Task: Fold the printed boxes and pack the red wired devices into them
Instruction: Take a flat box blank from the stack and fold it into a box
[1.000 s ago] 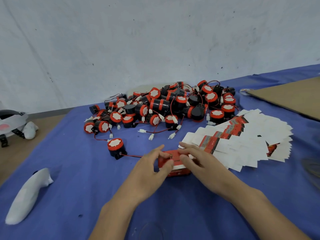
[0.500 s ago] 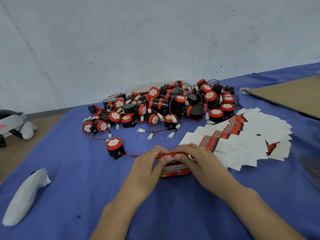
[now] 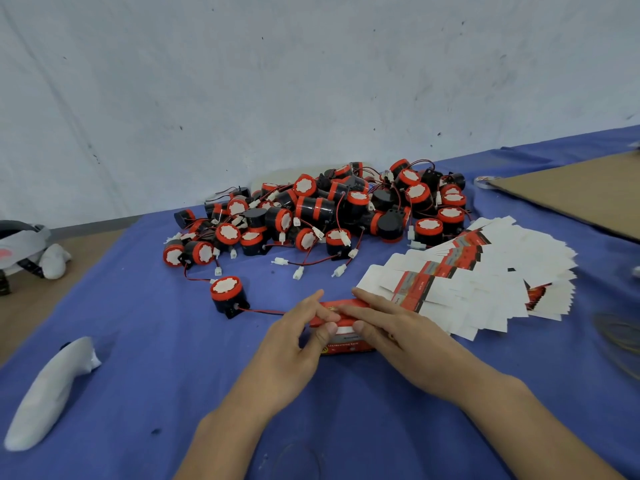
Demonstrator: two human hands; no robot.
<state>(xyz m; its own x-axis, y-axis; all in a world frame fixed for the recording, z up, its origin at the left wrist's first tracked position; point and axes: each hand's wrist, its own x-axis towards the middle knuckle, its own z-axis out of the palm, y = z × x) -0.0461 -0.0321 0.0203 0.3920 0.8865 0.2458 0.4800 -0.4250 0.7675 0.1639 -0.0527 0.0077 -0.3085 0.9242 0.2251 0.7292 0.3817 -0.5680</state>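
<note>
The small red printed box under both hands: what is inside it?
Nothing inside the red box shows: the left hand and right hand cover its top. A red wire from the red-capped black device runs toward it and disappears under the left fingers.

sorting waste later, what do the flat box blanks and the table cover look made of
Flat box blanks: thin printed card, matte white, crisp cut edges. Table cover: blue cloth, matte, softly creased; weave too blurred to tell.

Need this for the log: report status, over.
Left hand, right hand grip red box, fingers on top, thumbs in front. One device sits outside it, wire trailing to left hand.
</note>
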